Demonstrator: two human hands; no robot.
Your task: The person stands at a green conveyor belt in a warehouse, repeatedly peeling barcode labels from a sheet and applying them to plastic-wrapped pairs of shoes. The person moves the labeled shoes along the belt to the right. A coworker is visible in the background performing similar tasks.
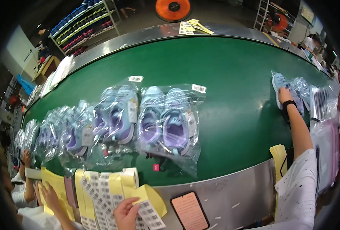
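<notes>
My left hand (126, 211) pinches a strip of white barcode labels (150, 215) with yellow backing at the near edge of the bench. Far to the right, my right hand (285, 96), with a black band at its wrist, is closed on a light-blue shoe (278, 80). Clear plastic covers another shoe (301, 89) beside it. On the green belt, left of centre, lies a bagged pair of light-blue and lilac shoes (175, 128), a barcode label (199, 88) on its bag. A similar bagged pair (118, 115) lies beside it, and several more continue leftward.
A phone (190, 211) with a lit screen rests on the metal ledge (231, 191). More label sheets (97, 195) lie left of my left hand. At far left are a co-worker's hands (50, 197). Plastic bags (323, 153) are stacked at right. An orange fan (173, 7) stands beyond the belt.
</notes>
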